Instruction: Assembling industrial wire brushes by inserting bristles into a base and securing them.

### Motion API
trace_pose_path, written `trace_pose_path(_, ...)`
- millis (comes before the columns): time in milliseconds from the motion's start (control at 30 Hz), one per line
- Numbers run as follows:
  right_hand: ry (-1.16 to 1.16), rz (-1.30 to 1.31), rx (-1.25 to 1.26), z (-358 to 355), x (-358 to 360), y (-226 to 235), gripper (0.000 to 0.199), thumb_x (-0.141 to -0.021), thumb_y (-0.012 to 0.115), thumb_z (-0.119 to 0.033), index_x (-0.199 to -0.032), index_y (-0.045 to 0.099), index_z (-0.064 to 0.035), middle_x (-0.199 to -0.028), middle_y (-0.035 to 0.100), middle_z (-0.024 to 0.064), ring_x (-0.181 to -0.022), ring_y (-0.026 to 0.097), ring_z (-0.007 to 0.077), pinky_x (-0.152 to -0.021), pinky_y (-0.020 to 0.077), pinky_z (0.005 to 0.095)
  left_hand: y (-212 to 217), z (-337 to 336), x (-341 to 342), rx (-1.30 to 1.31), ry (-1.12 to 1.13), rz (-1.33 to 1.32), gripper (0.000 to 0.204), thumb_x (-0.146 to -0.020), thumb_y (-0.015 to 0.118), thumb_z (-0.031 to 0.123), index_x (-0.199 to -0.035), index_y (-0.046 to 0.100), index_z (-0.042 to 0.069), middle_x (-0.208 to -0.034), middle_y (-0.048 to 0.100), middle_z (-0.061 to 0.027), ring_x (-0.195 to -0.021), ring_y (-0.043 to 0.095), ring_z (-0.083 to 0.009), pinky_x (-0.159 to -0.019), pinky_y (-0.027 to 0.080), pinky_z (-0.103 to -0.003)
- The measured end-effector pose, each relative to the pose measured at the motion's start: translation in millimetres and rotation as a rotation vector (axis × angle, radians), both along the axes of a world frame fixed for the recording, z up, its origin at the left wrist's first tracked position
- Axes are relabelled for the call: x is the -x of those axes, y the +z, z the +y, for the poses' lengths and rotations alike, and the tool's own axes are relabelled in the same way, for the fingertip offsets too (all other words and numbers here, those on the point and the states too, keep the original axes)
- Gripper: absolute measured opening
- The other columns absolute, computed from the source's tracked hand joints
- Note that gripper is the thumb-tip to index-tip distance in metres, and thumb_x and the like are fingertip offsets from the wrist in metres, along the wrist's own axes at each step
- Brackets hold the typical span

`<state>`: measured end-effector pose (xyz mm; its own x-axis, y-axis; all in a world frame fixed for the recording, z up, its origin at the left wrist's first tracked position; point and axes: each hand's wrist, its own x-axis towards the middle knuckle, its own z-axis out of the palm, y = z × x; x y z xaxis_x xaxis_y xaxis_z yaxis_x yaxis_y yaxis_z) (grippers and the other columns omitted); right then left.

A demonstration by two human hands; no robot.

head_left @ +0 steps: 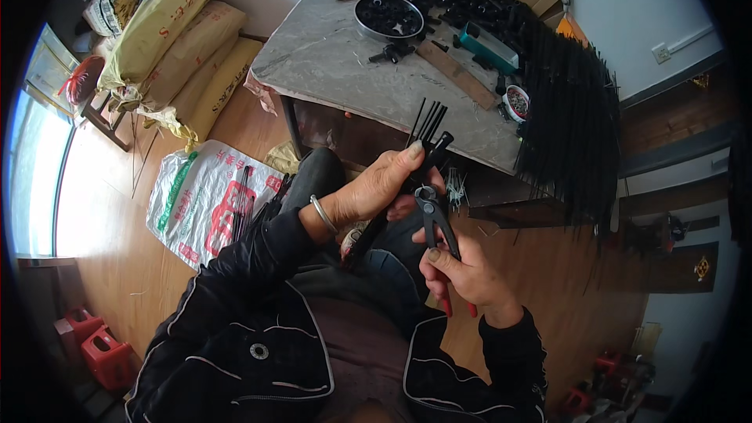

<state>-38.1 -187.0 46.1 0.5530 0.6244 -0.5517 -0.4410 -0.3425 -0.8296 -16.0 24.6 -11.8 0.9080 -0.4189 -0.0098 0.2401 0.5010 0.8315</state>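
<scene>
My left hand (380, 184) is closed round a bundle of thin black rods (430, 119), their upper ends fanning out past the thumb. Beside them is a thicker black piece with a round, flared end (443, 141). The lower part of the bundle runs down over my lap, partly covered by the hand. In my right hand (472, 272) is a pair of end-cutting pincers (432, 211) with dark jaws and red handle ends. The pincers' jaws are up against the bundle, just below the left fingers; whether they bite on anything is too small to tell.
Ahead stands a grey marble-patterned table (313, 63). On it are a round tin (389, 17) of black parts, a teal box (487, 48), a wooden strip (456, 74) and long black rods (568, 125) overhanging the edge. Stuffed sacks (192, 51) and red stools (110, 356) are at left.
</scene>
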Motion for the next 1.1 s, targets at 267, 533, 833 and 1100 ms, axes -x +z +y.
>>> trace_pose_path(267,-0.042,0.102,-0.016,3,7,11,0.025,-0.100,0.048,-0.014,-0.120,0.045,-0.0003,-0.070,0.048,0.0043,-0.056,0.050,0.0121,-0.053,0.0464,0.0301,2,-12,10,-0.203,0.257,-0.036,0.063,-0.099,0.035,0.057,-0.087,0.064,0.002,-0.056,0.049,0.0012,-0.046,0.042,-0.0060,-0.043,0.032,-0.022)
trace_pose_path(533,-0.043,0.143,-0.044,-2,5,6,0.023,-0.099,0.047,-0.011,-0.120,0.046,-0.0007,-0.070,0.047,0.0041,-0.056,0.049,0.0124,-0.053,0.0453,0.0301,7,-15,14,-0.247,0.314,-0.012,0.061,-0.099,0.038,0.056,-0.086,0.063,0.002,-0.057,0.049,0.0015,-0.047,0.043,-0.0062,-0.044,0.033,-0.022)
trace_pose_path(833,-0.021,0.236,-0.040,-5,4,12,0.019,-0.100,0.046,-0.011,-0.117,0.046,-0.0032,-0.069,0.045,0.0027,-0.055,0.047,0.0112,-0.052,0.0427,0.0283,12,-20,20,-0.274,0.330,-0.035,0.057,-0.100,0.039,0.053,-0.086,0.062,0.003,-0.059,0.049,0.0031,-0.050,0.044,-0.0050,-0.045,0.033,-0.022)
trace_pose_path(1100,0.001,0.338,-0.141,-3,6,10,0.017,-0.100,0.047,-0.013,-0.114,0.048,-0.0056,-0.066,0.044,-0.0007,-0.051,0.043,0.0080,-0.047,0.0401,0.0244,11,-16,22,-0.281,0.314,-0.025,0.055,-0.100,0.039,0.051,-0.086,0.062,0.003,-0.062,0.050,0.0020,-0.050,0.043,-0.0042,-0.044,0.032,-0.022)
